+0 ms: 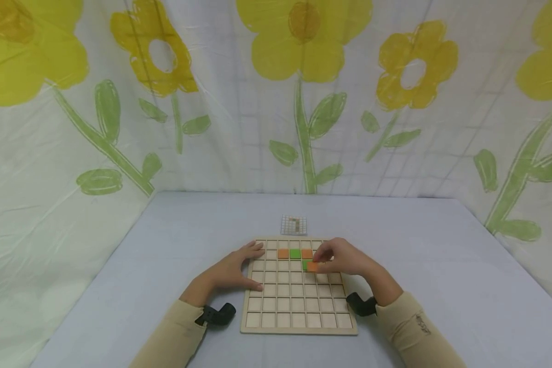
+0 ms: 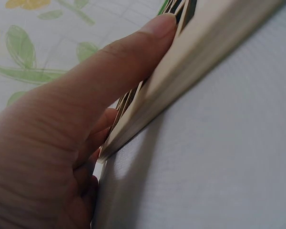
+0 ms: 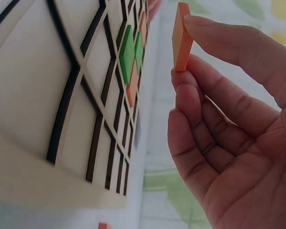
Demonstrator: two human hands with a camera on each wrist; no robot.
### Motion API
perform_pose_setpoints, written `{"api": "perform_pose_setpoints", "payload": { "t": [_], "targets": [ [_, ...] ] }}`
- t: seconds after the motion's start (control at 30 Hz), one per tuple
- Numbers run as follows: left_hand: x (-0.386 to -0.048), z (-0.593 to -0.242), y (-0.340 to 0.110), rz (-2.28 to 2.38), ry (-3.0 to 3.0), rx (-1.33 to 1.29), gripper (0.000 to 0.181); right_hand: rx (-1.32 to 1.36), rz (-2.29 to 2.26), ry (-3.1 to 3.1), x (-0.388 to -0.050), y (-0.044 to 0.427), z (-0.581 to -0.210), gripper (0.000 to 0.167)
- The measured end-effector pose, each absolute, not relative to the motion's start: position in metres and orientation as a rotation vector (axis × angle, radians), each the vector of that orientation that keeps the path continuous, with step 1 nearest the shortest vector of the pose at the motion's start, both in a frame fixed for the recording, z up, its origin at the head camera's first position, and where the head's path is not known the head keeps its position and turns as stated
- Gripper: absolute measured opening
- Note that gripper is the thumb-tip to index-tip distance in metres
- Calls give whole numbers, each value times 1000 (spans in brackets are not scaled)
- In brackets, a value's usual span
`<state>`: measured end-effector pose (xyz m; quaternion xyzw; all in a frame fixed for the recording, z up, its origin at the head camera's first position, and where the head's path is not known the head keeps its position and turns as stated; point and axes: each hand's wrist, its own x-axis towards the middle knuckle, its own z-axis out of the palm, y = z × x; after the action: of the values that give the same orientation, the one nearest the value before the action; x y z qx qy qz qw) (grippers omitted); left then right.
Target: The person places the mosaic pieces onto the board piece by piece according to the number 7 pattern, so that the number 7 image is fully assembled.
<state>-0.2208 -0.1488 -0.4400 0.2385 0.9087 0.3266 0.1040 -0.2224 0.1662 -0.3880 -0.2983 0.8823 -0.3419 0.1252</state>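
A pale wooden grid board (image 1: 299, 331) lies on the table. My left hand (image 1: 230, 268) rests on its left side with the fingers spread; the left wrist view has that thumb (image 2: 128, 52) lying over the board's edge. Between thumb and fingers, my right hand (image 1: 345, 258) pinches a square orange tile (image 3: 182, 40). This tile is apart from the board in the right wrist view. Within one row sit an orange tile (image 1: 283, 254), a green tile (image 1: 295, 254) and another orange tile (image 1: 306, 253). Another green tile (image 3: 126, 55) sits one row nearer, partly covered in the head view.
Behind the board lies a small card (image 1: 294, 225) with a printed grid and a coloured pattern. Low in the right wrist view, a bit of an orange piece (image 3: 103, 225) shows beside the board. A flowered curtain (image 1: 239, 153) hangs behind the white table (image 1: 202, 220).
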Motion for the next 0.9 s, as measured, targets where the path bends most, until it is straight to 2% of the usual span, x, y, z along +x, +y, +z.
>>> {"api": "perform_pose_setpoints", "payload": {
  "t": [0.9],
  "targets": [
    [-220, -439, -149, 959, 2683, 712, 93, -853, -1071, 2433, -224, 157, -408, 18]
  ]
}}
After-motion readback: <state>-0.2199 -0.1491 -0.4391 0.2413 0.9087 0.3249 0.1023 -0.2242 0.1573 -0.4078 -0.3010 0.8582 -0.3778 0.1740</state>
